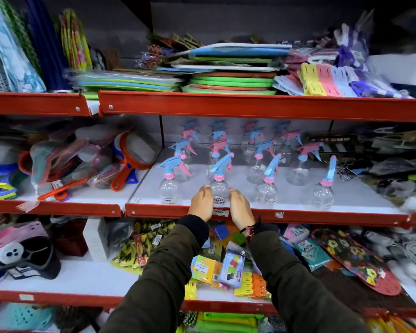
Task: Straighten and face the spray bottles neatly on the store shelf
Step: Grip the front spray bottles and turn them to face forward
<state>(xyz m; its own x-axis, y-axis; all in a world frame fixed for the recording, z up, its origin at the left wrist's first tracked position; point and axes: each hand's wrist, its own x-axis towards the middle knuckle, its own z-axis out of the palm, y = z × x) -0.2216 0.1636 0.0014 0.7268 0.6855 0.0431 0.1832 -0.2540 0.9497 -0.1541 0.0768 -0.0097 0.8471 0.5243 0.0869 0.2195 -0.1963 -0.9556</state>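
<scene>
Clear spray bottles with blue and pink trigger heads stand in rows on the white middle shelf point(346, 195). The second bottle of the front row point(219, 188) sits between my hands, its blue head turned up and right. My left hand point(202, 203) cups its left side and my right hand point(240, 207) its right side. To its left stands another front bottle point(170, 188); to its right stand two more point(267, 191) point(323, 192), their heads pointing away from me. Several bottles behind face different ways.
A red shelf lip point(322, 216) with price tags runs along the front. Orange-rimmed strainers point(130, 155) crowd the shelf to the left, dark packaged goods point(382, 164) the right. Green mats point(231, 80) lie stacked above. Packets fill the shelf below.
</scene>
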